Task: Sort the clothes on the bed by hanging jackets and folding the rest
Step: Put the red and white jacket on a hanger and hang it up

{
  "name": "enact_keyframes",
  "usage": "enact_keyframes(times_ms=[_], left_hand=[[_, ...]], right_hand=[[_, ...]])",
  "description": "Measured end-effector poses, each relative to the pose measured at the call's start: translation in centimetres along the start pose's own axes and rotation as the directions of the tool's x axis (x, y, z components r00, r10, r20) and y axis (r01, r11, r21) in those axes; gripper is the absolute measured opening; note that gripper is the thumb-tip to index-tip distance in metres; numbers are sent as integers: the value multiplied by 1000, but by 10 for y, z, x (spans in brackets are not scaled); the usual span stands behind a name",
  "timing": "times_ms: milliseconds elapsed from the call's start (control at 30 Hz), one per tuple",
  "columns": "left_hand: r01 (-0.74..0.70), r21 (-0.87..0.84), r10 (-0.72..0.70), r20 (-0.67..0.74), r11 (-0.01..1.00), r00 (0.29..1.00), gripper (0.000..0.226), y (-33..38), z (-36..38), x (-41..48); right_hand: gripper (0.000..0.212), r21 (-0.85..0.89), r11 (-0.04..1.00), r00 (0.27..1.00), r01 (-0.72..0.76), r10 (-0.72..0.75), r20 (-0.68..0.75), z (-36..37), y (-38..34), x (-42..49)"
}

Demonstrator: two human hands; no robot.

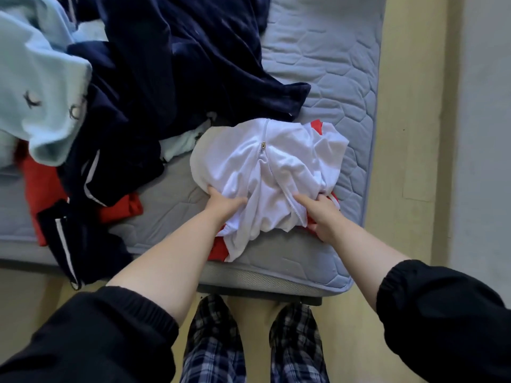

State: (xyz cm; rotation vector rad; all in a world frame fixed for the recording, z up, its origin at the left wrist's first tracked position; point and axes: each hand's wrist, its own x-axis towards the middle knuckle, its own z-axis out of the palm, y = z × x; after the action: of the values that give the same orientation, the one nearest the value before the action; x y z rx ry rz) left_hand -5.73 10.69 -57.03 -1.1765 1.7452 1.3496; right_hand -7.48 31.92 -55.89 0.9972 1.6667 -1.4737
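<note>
Now, your left hand [224,202]: gripping white zip jacket [271,167]
Your right hand [322,215]: pinching its red-trimmed edge
Jacket: bunched on mattress [331,78]

Both hands, left hand [224,203] and right hand [322,214], grip a bunched white-and-red zip jacket [276,167] on the mattress [326,67], with navy clothes [171,64] heaped at ten o'clock.

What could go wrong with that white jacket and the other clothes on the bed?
1. The jacket is bunched at the mattress edge and partly hangs over it. If the left hand or right hand lets go, it might slide to the floor.
2. The navy clothes already dangle off the edge and could fall.
3. The zipper sits among folds and may snag the cloth.
</note>
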Motion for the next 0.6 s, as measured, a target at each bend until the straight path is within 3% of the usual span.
enact_keyframes(times_ms=[100, 167, 267, 367, 433, 500, 567, 600], left_hand=[[-103, 132, 90, 100, 986, 991, 57, 6, 10, -21], [-97, 34, 89, 193, 995, 977, 39, 11, 14, -36], [-61, -154, 99, 248, 986, 964, 36, 21, 13, -55], [-50, -284, 111, 202, 958, 973, 33, 29, 10, -70], [-73, -303, 105, 91, 950, 990, 26, 27, 8, -72], [-135, -263, 133, -27, 955, 991, 19, 22, 6, -71], [-142, -194, 136, -46, 971, 990, 35, 16, 3, -68], [-121, -140, 118, -26, 983, 993, 49, 12, 2, -65]], right_hand=[[50, -249, 959, 972, 139, -180, -151, 9, -17, -8], [44, -265, 937, 934, 229, -288, -210, 12, -35, -18], [22, -263, 872, 853, 414, -472, -224, 12, -69, -37], [6, -240, 822, 800, 517, -563, -208, 3, -93, -56], [15, -247, 827, 801, 506, -556, -220, -9, -92, -59], [21, -281, 867, 850, 411, -476, -226, -26, -81, -57], [17, -287, 928, 936, 239, -299, -186, -40, -62, -51], [26, -308, 937, 964, 167, -221, -148, -45, -50, -49]])
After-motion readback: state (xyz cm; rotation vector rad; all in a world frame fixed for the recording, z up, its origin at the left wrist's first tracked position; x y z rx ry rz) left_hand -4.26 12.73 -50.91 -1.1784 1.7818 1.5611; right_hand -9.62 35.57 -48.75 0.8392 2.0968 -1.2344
